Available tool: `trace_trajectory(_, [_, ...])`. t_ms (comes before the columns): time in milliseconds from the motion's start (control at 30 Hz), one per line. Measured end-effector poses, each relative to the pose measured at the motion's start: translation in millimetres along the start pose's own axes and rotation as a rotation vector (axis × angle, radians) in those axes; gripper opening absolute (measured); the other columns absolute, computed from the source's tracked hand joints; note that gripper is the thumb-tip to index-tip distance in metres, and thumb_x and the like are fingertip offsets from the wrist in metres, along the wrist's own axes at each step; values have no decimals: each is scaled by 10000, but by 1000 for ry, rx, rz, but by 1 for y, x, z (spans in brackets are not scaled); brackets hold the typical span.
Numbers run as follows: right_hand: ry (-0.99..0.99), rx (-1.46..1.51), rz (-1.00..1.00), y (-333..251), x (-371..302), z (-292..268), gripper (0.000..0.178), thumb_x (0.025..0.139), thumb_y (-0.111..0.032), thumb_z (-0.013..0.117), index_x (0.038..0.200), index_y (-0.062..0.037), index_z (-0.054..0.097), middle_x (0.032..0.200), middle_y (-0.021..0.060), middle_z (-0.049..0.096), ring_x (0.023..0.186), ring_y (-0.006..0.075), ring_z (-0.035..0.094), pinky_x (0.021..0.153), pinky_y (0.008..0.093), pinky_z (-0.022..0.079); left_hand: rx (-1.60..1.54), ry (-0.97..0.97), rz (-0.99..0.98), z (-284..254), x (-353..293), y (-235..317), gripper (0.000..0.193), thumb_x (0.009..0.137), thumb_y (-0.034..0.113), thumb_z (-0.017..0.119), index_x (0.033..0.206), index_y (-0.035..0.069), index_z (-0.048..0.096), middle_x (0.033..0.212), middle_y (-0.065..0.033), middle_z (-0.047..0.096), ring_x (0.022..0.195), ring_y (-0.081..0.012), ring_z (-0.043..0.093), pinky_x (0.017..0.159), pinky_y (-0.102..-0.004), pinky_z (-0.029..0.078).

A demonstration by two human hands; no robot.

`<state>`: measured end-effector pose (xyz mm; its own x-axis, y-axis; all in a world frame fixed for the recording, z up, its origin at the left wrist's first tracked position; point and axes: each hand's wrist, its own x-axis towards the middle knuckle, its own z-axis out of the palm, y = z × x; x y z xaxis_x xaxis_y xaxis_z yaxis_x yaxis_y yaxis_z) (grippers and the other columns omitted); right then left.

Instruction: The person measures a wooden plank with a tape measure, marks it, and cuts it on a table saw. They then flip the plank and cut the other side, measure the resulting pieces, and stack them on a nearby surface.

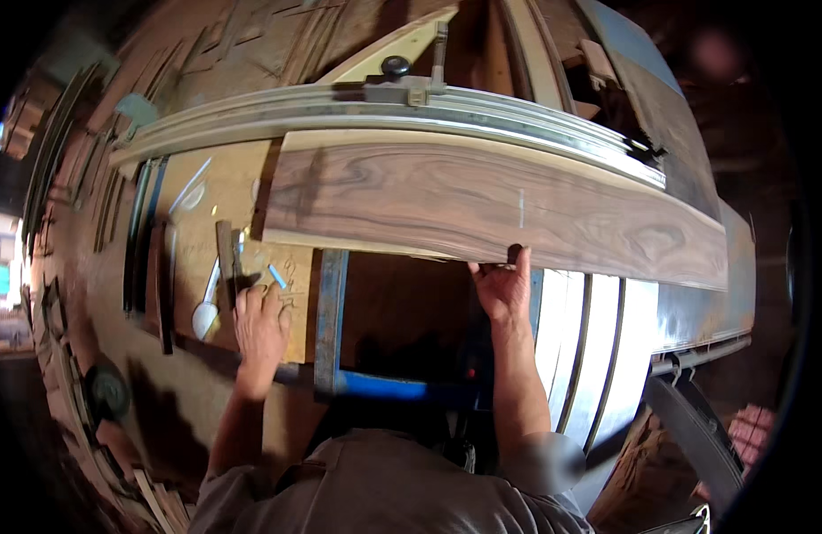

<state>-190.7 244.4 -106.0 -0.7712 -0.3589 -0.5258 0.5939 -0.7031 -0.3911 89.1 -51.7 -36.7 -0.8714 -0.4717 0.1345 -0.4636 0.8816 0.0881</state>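
A long board point(491, 200) with dark brown swirling grain and paler long edges lies across in front of me, with a short pale line marked on its face. My right hand point(504, 289) grips its near edge, thumb up against the face and fingers partly hidden beneath. On the left, my left hand point(261, 325) reaches over a tan wooden panel point(292, 338), fingers stretched forward and somewhat apart. Its fingertips are beside a short dark wood strip point(226, 258) and a small light-blue stick point(277, 276); contact with either is unclear. A pale spoon-shaped thing point(204, 319) lies left of that hand.
Beyond the board runs a long metal rail point(357, 111) with a black knob point(396, 67). A blue metal frame point(393, 388) surrounds a dark opening nearer me. Pale slatted metal surface point(598, 347) extends at the right. Wood strips point(64, 169) lean along the far left.
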Motion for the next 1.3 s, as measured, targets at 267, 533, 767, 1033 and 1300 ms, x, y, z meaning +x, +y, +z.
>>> trace_trajectory(267, [94, 333, -172, 16, 17, 31, 353, 1042, -387, 526, 1252, -115, 604, 1358, 54, 587, 1266, 281, 526, 1133, 486, 379, -193, -234, 262, 28, 10, 75, 536, 824, 204, 743, 1302, 4, 604, 1502, -222, 399, 1447, -422, 283, 1162, -486, 312])
trace_trajectory(533, [63, 349, -198, 23, 15, 36, 451, 1031, -354, 559, 1393, -89, 508, 1443, 72, 530, 1339, 279, 476, 1155, 475, 358, -263, -235, 322, 46, -3, 68, 429, 780, -56, 529, 1196, -34, 634, 1559, -286, 297, 1483, -460, 215, 1209, -515, 232])
trace_trajectory(767, [116, 196, -131, 10, 14, 26, 407, 1015, -420, 579, 1199, -57, 581, 1153, 77, 630, 1070, 271, 596, 1048, 497, 445, -174, -189, 416, 38, 0, 76, 395, 802, -48, 516, 1178, -55, 635, 1565, -288, 283, 1486, -451, 202, 1213, -532, 206])
trace_trajectory(1033, [18, -166, -312, 12, -160, -29, 209, 1024, -261, 559, 1021, -53, 578, 853, 38, 624, 674, 135, 556, 621, 290, 486, -38, -276, 696, 26, -14, 114, 407, 864, 95, 598, 1243, -50, 600, 1373, -211, 568, 1400, -390, 395, 1172, -578, 235])
trace_trajectory(1300, [530, -876, 154, 163, -335, -164, 373, 976, -353, 608, 808, -22, 655, 765, 142, 703, 607, 210, 637, 546, 338, 491, -218, -934, 682, 48, -61, 134, 755, 797, 463, 777, 1315, -2, 485, 1192, -288, 623, 1105, -448, 619, 913, -525, 506])
